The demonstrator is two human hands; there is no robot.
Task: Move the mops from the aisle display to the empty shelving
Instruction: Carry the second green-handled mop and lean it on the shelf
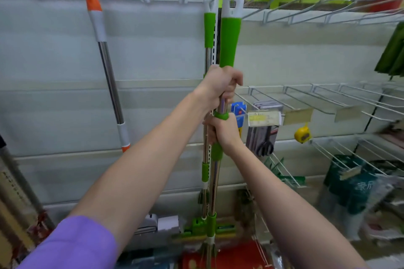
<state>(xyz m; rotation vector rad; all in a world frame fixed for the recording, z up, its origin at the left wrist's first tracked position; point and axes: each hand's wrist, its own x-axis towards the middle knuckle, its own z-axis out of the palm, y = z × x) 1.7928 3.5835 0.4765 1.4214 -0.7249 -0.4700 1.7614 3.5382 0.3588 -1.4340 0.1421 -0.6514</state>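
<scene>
I hold a green-handled mop (229, 41) upright in front of the white shelving panel (54, 61). My left hand (220, 85) grips its shaft just under the green grip. My right hand (223, 132) grips the shaft lower down, below a green collar. The mop's white loop end (233, 4) is up near the top hooks. A second green mop (209, 30) hangs on a hook right behind it. An orange-tipped mop (107, 67) hangs tilted from a hook at the left.
Wire hooks (306, 96) with price tags jut out on the right. Scissors (263, 137) and a yellow tape measure (302, 134) hang there. Packaged goods (354, 183) fill the lower right. Boxes and a red pack sit on the bottom shelf.
</scene>
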